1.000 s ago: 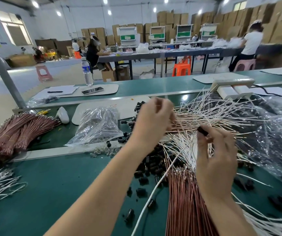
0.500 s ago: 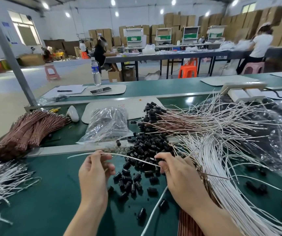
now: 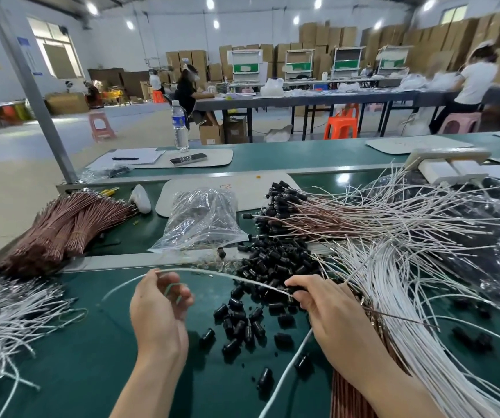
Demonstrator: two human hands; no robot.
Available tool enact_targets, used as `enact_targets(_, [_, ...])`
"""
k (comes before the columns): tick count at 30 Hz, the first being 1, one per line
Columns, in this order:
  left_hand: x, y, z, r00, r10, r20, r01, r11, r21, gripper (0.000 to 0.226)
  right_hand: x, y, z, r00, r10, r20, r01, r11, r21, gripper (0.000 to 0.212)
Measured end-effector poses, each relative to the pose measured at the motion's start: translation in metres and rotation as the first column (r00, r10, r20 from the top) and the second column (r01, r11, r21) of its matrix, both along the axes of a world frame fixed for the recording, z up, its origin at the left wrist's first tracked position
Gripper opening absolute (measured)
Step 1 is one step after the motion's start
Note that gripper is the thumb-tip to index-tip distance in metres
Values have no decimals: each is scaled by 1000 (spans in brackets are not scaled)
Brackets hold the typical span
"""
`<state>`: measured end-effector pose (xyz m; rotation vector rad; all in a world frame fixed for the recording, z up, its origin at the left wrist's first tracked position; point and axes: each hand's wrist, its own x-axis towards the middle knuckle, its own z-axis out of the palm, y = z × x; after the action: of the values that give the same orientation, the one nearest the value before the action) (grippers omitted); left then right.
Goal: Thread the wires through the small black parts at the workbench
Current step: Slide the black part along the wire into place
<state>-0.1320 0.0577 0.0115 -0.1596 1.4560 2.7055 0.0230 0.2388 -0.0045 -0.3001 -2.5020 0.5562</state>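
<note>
Wire (image 3: 212, 273) between left hand (image 3: 158, 312) and right hand (image 3: 324, 309)

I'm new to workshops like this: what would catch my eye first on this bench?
A huge fan of white wires spills across the right of the green workbench, beside a heap of small black parts in the middle. In front, the left hand and right hand hold one white wire stretched between them. Coppery wire bundles lie at the far left.

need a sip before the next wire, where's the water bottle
The water bottle stands upright at the back edge of the far green bench, left of centre in the head view, just behind the papers and the dark flat device.
</note>
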Motion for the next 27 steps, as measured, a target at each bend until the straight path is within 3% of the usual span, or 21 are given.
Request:
enact_targets(2, [11, 5, 1, 975, -215, -48, 213, 976, -47, 20, 0, -1, 1, 1000, -2, -28, 2, 1000, -8, 38])
enact_targets(4, [27, 15, 0, 901, -415, -125, 386, 899, -209, 26, 1, -3, 3, 999, -1, -44, 0, 1000, -8, 39])
enact_targets(7, [49, 29, -8, 814, -539, -218, 447, 819, -359, 30, 3, -4, 4, 998, 1, -68, -2, 1000, -26, 40])
enact_targets(14, [38, 23, -15, 930, -276, -243, 209, 940, -269, 29, 4, 5, 2, 995, -73, -68, 63, 988, -145, 42])
enact_targets(27, [34, 21, -19, 950, -190, -248, 143, 970, -196, 20, 4, 9, -4, 995, -89, -48, 79, 980, -182, 17])
